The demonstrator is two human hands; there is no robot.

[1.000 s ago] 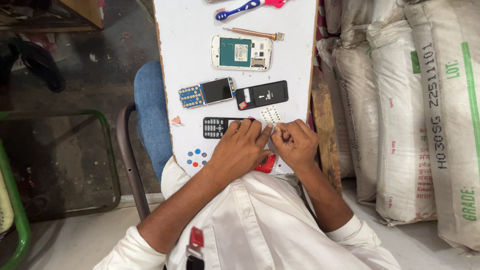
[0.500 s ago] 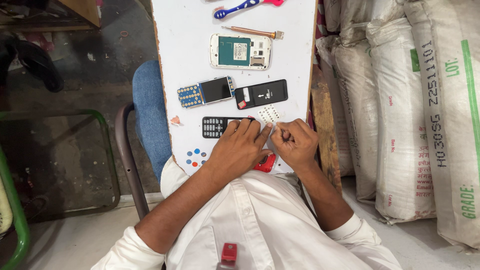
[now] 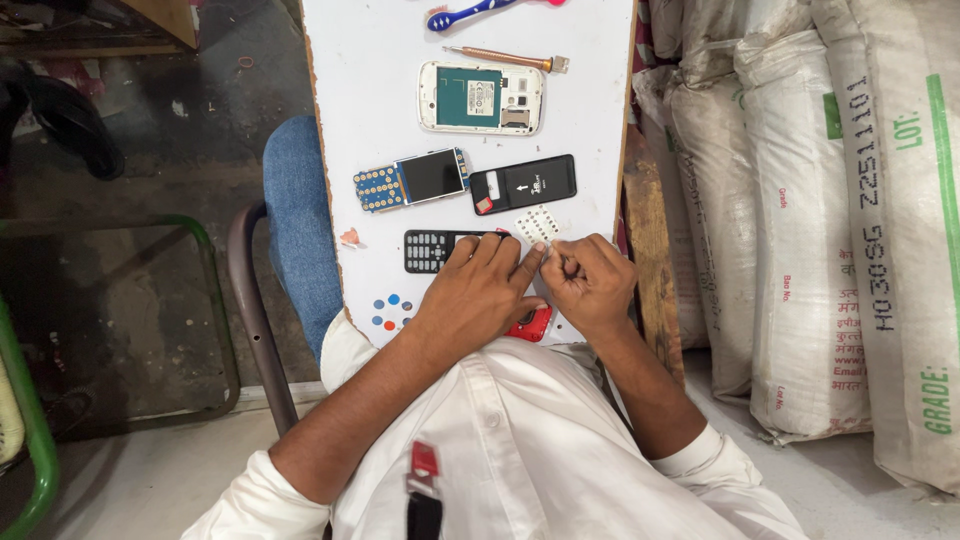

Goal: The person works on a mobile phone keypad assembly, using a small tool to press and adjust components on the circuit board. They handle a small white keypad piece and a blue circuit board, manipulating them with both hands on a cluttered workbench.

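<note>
My left hand (image 3: 478, 295) lies over a red phone body (image 3: 532, 325) at the near edge of the white board (image 3: 350, 90), pressing it down, with the fingers reaching toward my right hand. My right hand (image 3: 592, 285) is curled in a fist beside it, its fingertips pinched on a small thin thing that is too small to identify. A white keypad sheet (image 3: 537, 224) lies just beyond both hands. A black keypad (image 3: 432, 250) is partly under my left fingers.
Further up the board lie a circuit board with a screen (image 3: 412, 180), a black back cover (image 3: 524, 185), an opened white phone (image 3: 480, 98), a copper screwdriver (image 3: 505, 58) and a blue toothbrush (image 3: 470, 14). Stacked white sacks (image 3: 800, 220) stand at the right. A chair frame (image 3: 255, 320) is at the left.
Both hands stay together over the red phone body, with only slight finger shifts. The parts on the board have not moved.
</note>
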